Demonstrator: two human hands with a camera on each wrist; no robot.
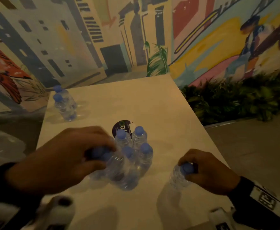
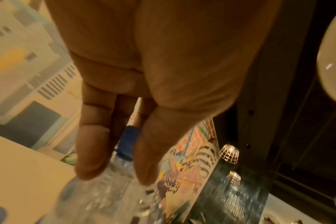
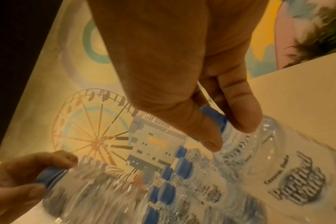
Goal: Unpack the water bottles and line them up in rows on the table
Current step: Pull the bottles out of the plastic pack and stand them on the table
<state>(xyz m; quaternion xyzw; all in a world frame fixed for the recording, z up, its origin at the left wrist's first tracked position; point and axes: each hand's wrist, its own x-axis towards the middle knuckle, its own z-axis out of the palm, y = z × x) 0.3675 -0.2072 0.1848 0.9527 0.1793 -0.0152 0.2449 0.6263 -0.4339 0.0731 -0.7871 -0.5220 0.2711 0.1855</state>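
Observation:
A cluster of several clear water bottles (image 1: 134,156) with blue caps stands mid-table. My left hand (image 1: 102,155) comes down on the cluster's left side, fingers curled round the blue cap (image 2: 129,139) of a water bottle (image 3: 82,186); the picture there is blurred. To the right, apart from the cluster, my right hand (image 1: 187,169) pinches the cap of a single bottle (image 1: 179,178) between thumb and fingers (image 3: 240,118). That bottle's printed label (image 3: 295,181) shows in the right wrist view. Two more bottles (image 1: 65,105) stand at the table's far left corner.
The beige table (image 1: 152,100) runs away from me to a painted mural wall. A round black sticker or disc (image 1: 121,127) lies just behind the cluster. Green plants (image 1: 235,100) line the right side beyond the table edge. A grey floor lies on both sides.

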